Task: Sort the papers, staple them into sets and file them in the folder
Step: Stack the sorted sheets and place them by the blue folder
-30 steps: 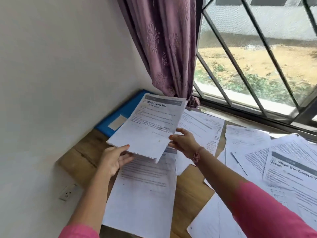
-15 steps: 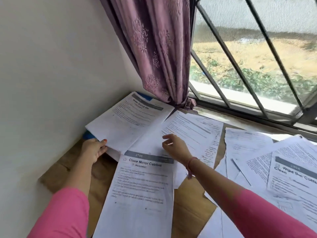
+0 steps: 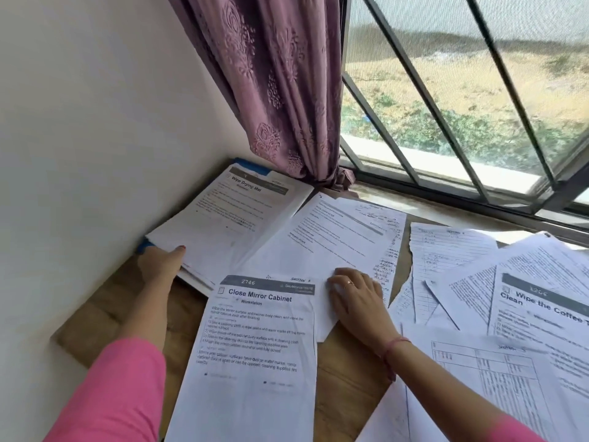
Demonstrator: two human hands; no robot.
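- Left hand (image 3: 161,263): fingers grip the near edge of the "Wipe Drying Mat" set (image 3: 229,218), which lies on the blue folder (image 3: 145,246).
- Right hand (image 3: 355,298): fingers flat, pressing a sheet (image 3: 325,244) just right of the folder.
- Worktop (image 3: 344,378): wooden.

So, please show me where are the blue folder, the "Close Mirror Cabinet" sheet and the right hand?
blue folder (image 3: 145,245): head view, on its visible near corner by the wall.
"Close Mirror Cabinet" sheet (image 3: 251,355): head view, on the middle of the page.
right hand (image 3: 358,298): head view, on the back of the hand.
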